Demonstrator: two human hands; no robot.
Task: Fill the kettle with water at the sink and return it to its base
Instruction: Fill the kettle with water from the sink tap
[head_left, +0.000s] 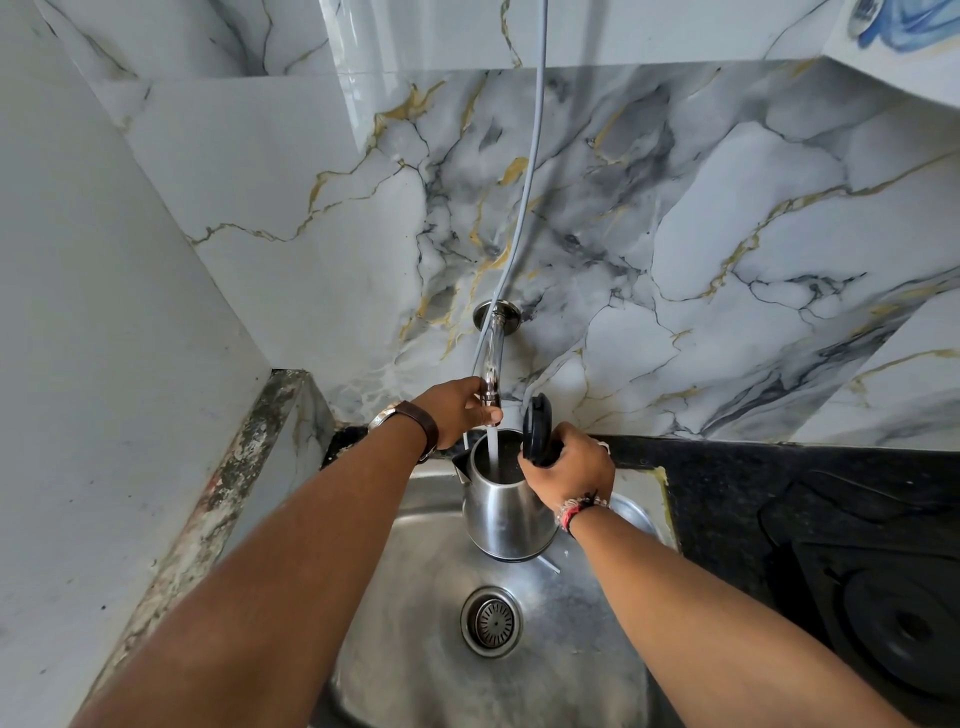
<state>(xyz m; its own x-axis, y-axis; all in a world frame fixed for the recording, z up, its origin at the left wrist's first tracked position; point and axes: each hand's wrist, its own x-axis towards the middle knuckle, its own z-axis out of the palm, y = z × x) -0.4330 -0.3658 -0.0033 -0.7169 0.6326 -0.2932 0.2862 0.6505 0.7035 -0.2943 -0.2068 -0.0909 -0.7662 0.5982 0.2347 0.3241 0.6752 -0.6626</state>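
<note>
A steel kettle (501, 512) hangs over the steel sink (415, 613), held up by my right hand (569, 470), which grips its black handle. The black lid (536, 428) stands flipped open above that hand. Water streams from the chrome tap (492, 364) straight into the kettle's open mouth. My left hand (460, 408) is closed around the tap's lower end, just above and left of the kettle. A brown-strap watch sits on that wrist. The kettle's base is not in view.
The sink drain (492, 621) lies below the kettle. A black counter (779, 478) runs to the right, carrying a black gas stove (893, 603). A grey hose (535, 156) hangs down the marble wall to the tap. A worn stone ledge (228, 499) borders the sink's left.
</note>
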